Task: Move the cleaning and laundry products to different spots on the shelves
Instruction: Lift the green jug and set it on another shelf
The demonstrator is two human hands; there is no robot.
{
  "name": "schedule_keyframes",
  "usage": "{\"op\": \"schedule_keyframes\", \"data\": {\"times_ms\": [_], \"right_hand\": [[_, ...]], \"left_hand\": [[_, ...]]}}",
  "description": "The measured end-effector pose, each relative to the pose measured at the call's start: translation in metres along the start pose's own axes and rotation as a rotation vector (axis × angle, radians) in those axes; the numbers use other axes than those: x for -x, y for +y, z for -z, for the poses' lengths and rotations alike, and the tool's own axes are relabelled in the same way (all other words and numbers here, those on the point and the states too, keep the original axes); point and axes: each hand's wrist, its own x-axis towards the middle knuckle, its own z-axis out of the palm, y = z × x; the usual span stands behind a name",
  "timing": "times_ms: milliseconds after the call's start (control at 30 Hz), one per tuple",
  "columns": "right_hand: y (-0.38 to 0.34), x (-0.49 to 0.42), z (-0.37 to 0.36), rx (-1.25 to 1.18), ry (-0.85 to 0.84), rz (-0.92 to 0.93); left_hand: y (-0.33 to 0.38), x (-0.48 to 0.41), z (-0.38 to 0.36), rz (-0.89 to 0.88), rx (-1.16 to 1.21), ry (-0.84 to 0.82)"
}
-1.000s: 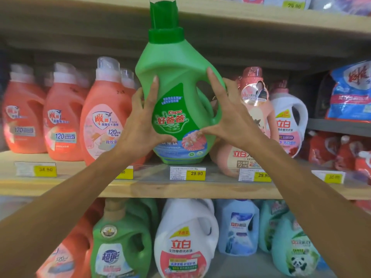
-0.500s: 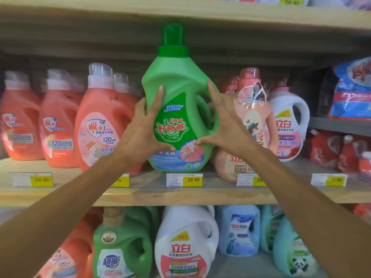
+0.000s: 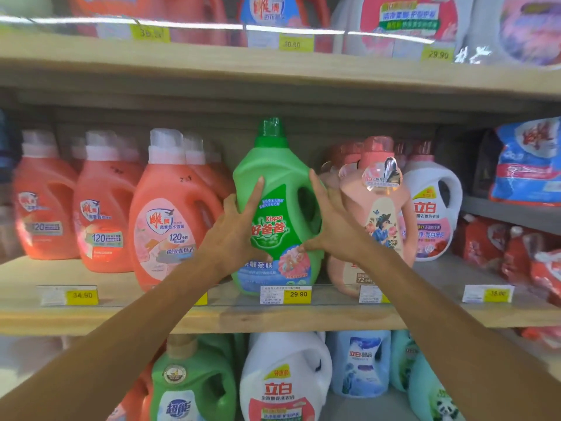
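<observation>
Pale wooden shelves with yellow price tags, light glare along top rail

Green detergent bottle, capped, stands upright on the middle shelf.
</observation>
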Motion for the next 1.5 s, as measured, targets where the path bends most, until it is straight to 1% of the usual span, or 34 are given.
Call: {"op": "schedule_keyframes", "data": {"times_ms": [100, 233, 400, 600, 700, 867, 1033, 1167, 1300, 1400, 1500], "right_hand": [[-0.014, 0.006, 0.001, 0.057, 0.023, -0.063], [-0.034, 0.015, 0.010, 0.185, 0.040, -0.141], [-0.068, 0.035, 0.035, 0.330, -0.055, -0.183], [-0.121, 0.063, 0.068, 0.445, -0.148, -0.234], [-0.140, 0.080, 0.081, 0.459, -0.181, -0.234], [-0.169, 0.113, 0.102, 0.366, -0.226, -0.206], [-0.187, 0.145, 0.135, 0.358, -0.204, -0.174], [-0.190, 0.179, 0.169, 0.336, -0.200, -0.165], [-0.170, 0.210, 0.215, 0.378, -0.201, -0.198], [-0.147, 0.236, 0.262, 0.410, -0.206, -0.245], [-0.119, 0.268, 0.311, 0.469, -0.173, -0.295]], "left_hand": [[0.006, 0.004, 0.005, 0.015, -0.034, -0.033], [0.014, 0.013, 0.023, 0.044, -0.145, -0.077], [0.028, 0.031, 0.068, -0.018, -0.319, -0.110], [0.057, 0.054, 0.131, -0.057, -0.345, -0.060], [0.072, 0.067, 0.155, -0.045, -0.362, -0.076], [0.094, 0.097, 0.180, 0.015, -0.370, -0.121], [0.125, 0.121, 0.191, 0.010, -0.373, -0.140], [0.169, 0.122, 0.186, -0.013, -0.371, -0.156], [0.231, 0.116, 0.160, -0.069, -0.332, -0.166], [0.279, 0.109, 0.138, -0.122, -0.298, -0.202], [0.327, 0.103, 0.116, -0.180, -0.260, -0.204]]}}
